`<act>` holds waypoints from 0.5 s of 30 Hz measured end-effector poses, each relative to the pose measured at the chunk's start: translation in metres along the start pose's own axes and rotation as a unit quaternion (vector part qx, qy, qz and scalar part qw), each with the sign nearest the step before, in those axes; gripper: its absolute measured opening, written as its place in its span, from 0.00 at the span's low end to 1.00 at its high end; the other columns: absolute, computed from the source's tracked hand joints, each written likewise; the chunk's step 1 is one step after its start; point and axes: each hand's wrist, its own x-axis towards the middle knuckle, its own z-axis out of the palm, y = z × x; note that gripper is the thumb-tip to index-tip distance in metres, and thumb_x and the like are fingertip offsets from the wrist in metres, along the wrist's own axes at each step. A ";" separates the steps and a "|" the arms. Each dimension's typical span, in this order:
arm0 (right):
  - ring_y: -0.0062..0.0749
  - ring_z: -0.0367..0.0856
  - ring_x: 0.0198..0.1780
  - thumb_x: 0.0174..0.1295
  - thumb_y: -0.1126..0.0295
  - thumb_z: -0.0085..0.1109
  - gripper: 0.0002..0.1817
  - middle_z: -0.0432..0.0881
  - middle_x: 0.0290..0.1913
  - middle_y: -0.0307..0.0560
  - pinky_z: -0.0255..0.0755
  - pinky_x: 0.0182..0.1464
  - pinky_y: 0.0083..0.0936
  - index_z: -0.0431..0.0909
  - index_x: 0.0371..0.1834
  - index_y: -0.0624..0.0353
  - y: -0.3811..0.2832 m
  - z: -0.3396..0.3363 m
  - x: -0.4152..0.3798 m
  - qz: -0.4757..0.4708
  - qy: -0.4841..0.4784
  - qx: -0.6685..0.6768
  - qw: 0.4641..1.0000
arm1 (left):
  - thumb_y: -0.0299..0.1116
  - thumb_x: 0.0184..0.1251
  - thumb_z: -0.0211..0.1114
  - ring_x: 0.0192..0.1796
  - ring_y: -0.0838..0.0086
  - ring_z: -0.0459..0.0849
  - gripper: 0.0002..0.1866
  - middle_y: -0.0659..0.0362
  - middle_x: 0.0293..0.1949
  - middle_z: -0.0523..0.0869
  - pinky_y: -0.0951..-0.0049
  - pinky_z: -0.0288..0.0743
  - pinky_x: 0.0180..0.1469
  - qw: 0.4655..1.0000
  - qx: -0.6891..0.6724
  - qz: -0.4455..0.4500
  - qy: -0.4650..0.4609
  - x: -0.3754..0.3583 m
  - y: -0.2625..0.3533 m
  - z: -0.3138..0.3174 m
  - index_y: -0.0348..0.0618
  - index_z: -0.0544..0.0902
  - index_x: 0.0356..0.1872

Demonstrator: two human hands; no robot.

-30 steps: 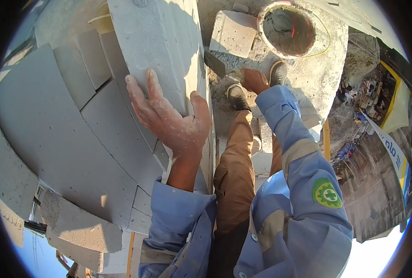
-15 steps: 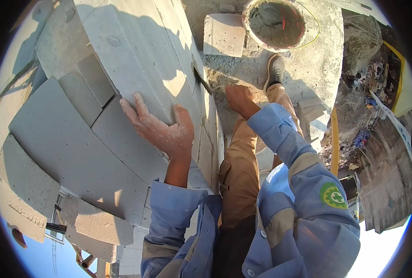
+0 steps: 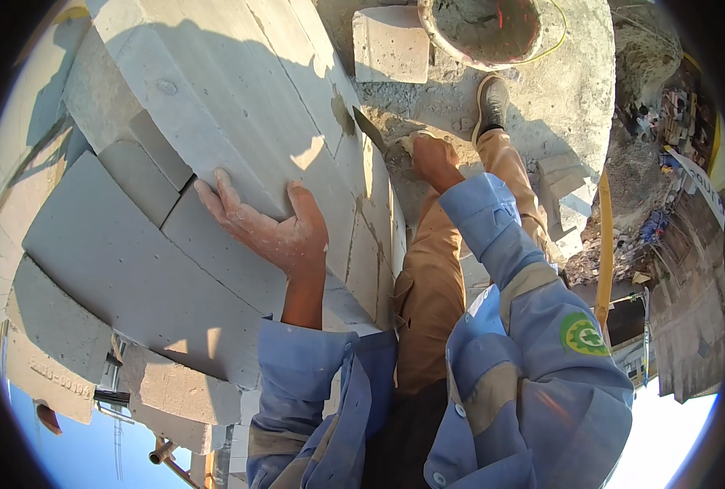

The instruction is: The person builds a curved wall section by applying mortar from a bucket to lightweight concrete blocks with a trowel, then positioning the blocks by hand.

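My left hand (image 3: 274,235) lies with fingers spread over the top edge of a pale grey block wall (image 3: 224,106), palm dusted with powder. My right hand (image 3: 436,163) is closed around the handle of a trowel (image 3: 369,129), on the far side of the wall from the stacked blocks. The trowel's dark blade is turned up beside the wall face; whether it touches is hard to tell. A darker patch of wet mortar (image 3: 342,110) shows on the wall just beside the blade. More mortar smears run along the joints lower down.
A bucket (image 3: 460,59) with grey mix inside stands ahead, beside a loose block (image 3: 391,45). My shoe (image 3: 492,102) is on the dusty concrete ledge (image 3: 574,90). Large grey blocks (image 3: 142,253) are stacked at left. A yellow pole (image 3: 604,244) and rubble lie right, beyond the ledge's edge.
The trowel has drawn slightly away from the wall and its blade has turned, exposing the mortar patch. My right hand has shifted a little right. My left hand stays on the wall.
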 end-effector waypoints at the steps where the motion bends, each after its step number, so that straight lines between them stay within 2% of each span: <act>1: 0.56 0.89 0.41 0.55 0.69 0.64 0.15 0.87 0.37 0.61 0.82 0.44 0.48 0.81 0.44 0.63 -0.011 0.001 -0.002 0.001 -0.004 0.007 1.000 | 0.30 0.55 0.66 0.78 0.37 0.54 0.44 0.30 0.75 0.54 0.39 0.53 0.76 1.000 0.004 0.006 0.003 0.000 -0.001 0.000 0.34 0.59 0.75; 3: 0.56 0.89 0.40 0.55 0.68 0.64 0.15 0.88 0.38 0.60 0.82 0.44 0.48 0.82 0.44 0.64 -0.037 -0.024 -0.007 -0.007 0.000 -0.005 1.000 | 0.30 0.56 0.66 0.78 0.37 0.54 0.44 0.30 0.75 0.54 0.39 0.53 0.76 1.000 -0.004 -0.001 0.000 -0.001 -0.003 0.002 0.34 0.59 0.75; 7: 0.54 0.89 0.42 0.56 0.67 0.63 0.16 0.87 0.39 0.62 0.82 0.44 0.48 0.81 0.44 0.65 -0.019 -0.076 -0.048 -0.076 -0.023 -0.035 0.996 | 0.31 0.56 0.67 0.78 0.37 0.54 0.43 0.32 0.75 0.54 0.39 0.53 0.76 1.000 -0.013 -0.008 0.009 -0.001 -0.002 0.003 0.35 0.59 0.75; 9: 0.58 0.88 0.42 0.60 0.71 0.56 0.15 0.87 0.38 0.61 0.82 0.44 0.49 0.77 0.50 0.63 -0.002 -0.091 -0.071 -0.104 -0.082 -0.030 0.991 | 0.31 0.56 0.67 0.78 0.37 0.53 0.44 0.32 0.75 0.54 0.39 0.53 0.76 1.000 -0.009 -0.006 0.009 -0.001 -0.002 0.003 0.35 0.59 0.75; 10: 0.58 0.88 0.42 0.60 0.71 0.56 0.15 0.87 0.38 0.61 0.82 0.44 0.49 0.77 0.50 0.63 0.009 -0.081 -0.075 -0.106 -0.080 -0.031 0.991 | 0.31 0.56 0.67 0.78 0.37 0.53 0.44 0.32 0.75 0.54 0.39 0.53 0.76 1.000 -0.001 -0.005 0.007 -0.001 -0.002 0.003 0.35 0.59 0.75; 12: 0.57 0.87 0.38 0.56 0.72 0.59 0.18 0.86 0.35 0.61 0.80 0.42 0.49 0.72 0.50 0.61 0.028 -0.034 -0.079 -0.059 -0.001 0.063 0.996 | 0.31 0.56 0.67 0.78 0.37 0.53 0.44 0.32 0.75 0.54 0.39 0.53 0.76 1.000 0.002 -0.010 0.004 -0.001 -0.001 0.002 0.36 0.58 0.75; 13: 0.59 0.86 0.37 0.56 0.72 0.59 0.17 0.85 0.34 0.62 0.79 0.41 0.51 0.70 0.48 0.60 0.029 -0.024 -0.085 -0.073 0.059 0.117 0.989 | 0.31 0.56 0.67 0.78 0.37 0.53 0.45 0.32 0.76 0.54 0.39 0.52 0.76 1.000 0.005 -0.013 -0.003 -0.002 -0.002 0.001 0.36 0.58 0.76; 15: 0.61 0.86 0.39 0.56 0.72 0.59 0.16 0.85 0.35 0.63 0.78 0.42 0.52 0.70 0.47 0.60 0.025 0.008 -0.077 -0.039 0.045 0.160 0.985 | 0.32 0.56 0.67 0.78 0.38 0.53 0.45 0.33 0.75 0.54 0.39 0.52 0.76 1.000 0.003 -0.015 -0.008 -0.002 -0.003 0.002 0.36 0.57 0.76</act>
